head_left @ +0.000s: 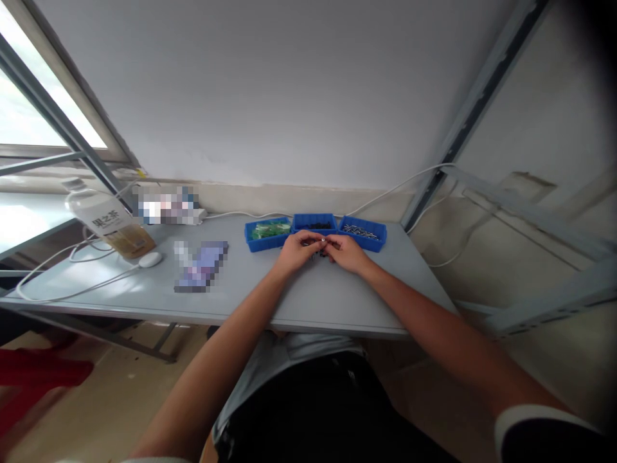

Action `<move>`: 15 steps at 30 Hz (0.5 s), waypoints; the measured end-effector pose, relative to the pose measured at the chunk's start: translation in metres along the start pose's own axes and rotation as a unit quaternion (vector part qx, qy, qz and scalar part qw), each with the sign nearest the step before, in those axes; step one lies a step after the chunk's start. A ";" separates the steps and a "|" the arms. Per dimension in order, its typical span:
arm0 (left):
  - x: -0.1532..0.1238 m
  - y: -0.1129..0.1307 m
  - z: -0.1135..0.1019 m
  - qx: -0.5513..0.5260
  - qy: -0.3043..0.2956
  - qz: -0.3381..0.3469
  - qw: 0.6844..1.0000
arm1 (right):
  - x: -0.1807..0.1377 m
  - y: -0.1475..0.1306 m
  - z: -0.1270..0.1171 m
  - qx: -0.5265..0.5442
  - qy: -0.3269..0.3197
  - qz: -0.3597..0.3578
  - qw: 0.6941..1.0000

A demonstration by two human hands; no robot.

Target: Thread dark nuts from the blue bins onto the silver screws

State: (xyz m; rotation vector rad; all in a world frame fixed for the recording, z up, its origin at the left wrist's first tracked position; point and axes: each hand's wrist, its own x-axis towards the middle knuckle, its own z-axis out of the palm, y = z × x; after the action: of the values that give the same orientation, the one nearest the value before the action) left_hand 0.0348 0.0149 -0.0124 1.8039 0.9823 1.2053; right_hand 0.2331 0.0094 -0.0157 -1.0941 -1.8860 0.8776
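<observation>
My left hand (pixel 297 251) and my right hand (pixel 348 253) meet over the table, in front of the blue bins. The fingertips of both are pinched together around a tiny part (pixel 322 240) with a shiny spot, too small to name. A few small dark pieces (pixel 319 254) show just below the fingers. Behind my left hand stands a blue bin (pixel 263 244) with green pieces (pixel 271 229) in it. The middle blue bin (pixel 313 218) contains small black parts. Thin silvery metal pieces (pixel 359 232) fill the right blue bin (pixel 373 245), beyond my right hand.
A tea bottle (pixel 108 215) leans at the left, beside a white rounded object (pixel 150 259) and looping white cables. A blurred flat purple object (pixel 205 267) lies left of my arms. Metal posts (pixel 463 109) frame the grey table (pixel 347 308); a red stool (pixel 43 373) stands below left.
</observation>
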 end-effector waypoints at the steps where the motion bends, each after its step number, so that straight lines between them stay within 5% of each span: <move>1: 0.000 0.000 0.000 0.010 -0.003 0.006 1.000 | 0.000 0.000 -0.001 0.006 0.006 0.000 1.000; 15: -0.001 0.003 0.002 -0.021 -0.001 -0.025 0.999 | -0.004 -0.005 -0.002 -0.018 -0.030 -0.003 0.999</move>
State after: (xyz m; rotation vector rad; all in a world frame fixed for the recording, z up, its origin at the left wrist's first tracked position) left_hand 0.0372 0.0125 -0.0106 1.7370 0.9876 1.1862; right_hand 0.2340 0.0042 -0.0112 -1.0944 -1.9608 0.8842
